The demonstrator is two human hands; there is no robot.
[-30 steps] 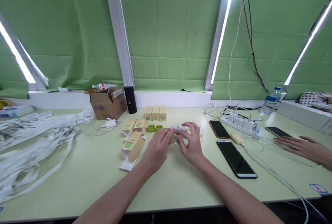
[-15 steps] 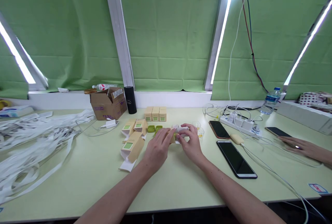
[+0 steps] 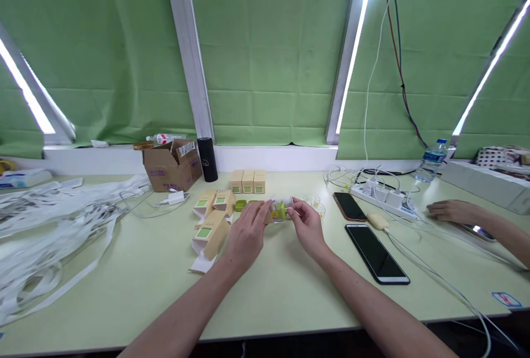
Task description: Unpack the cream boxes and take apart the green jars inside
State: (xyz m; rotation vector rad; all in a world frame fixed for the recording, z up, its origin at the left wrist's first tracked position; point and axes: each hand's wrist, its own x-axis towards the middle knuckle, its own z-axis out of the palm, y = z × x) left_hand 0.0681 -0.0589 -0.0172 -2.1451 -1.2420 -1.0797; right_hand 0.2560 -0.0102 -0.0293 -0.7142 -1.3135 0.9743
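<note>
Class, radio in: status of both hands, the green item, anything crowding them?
Left hand holding small cardboard box; right hand at green item, grip unclear. Green item between hands, at box's right end. Clear plastic pieces just beyond right hand.

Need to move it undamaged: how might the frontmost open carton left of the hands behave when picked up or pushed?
The carton probably crushes easily, its folded flaps suggesting thin card. Its white flap, lying open, would likely bend or swing. With flat sides, it should slide rather than roll.
</note>
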